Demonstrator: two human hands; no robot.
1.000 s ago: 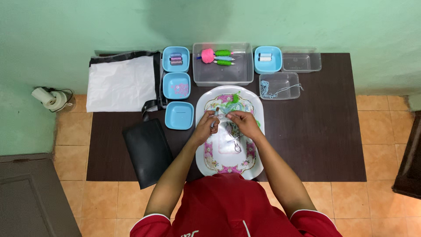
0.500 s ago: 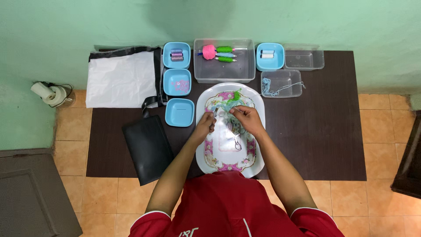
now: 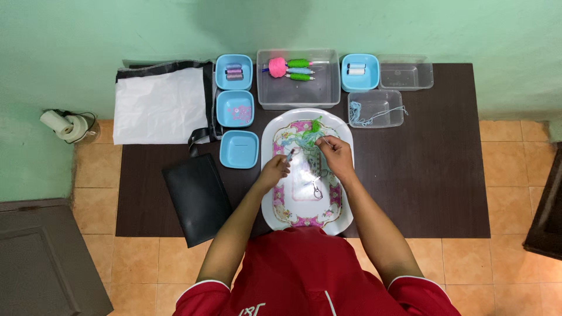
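Observation:
A white oval tray (image 3: 345, 210) with a pink floral border lies on the dark table in front of me. Both hands work over it. My left hand (image 3: 274, 171) pinches a small thin tool, its tip pointing up and right. My right hand (image 3: 336, 155) pinches light blue thread that runs to a tangle of blue and green thread (image 3: 307, 136) at the tray's far end. Small scissors (image 3: 317, 192) lie in the tray's middle, just below my hands.
Behind the tray stands a clear box (image 3: 298, 88) with a pink pom-pom and green and blue spools. Three blue tubs (image 3: 239, 149) sit left of it, a fourth (image 3: 359, 73) and two clear tubs (image 3: 374, 108) to the right. A white bag (image 3: 158, 105) and black pouch (image 3: 198, 199) lie left.
My hands have drawn apart: the left dropped slightly toward me, the right moved up and right with the thread. The view shifted a little, so the table sits higher.

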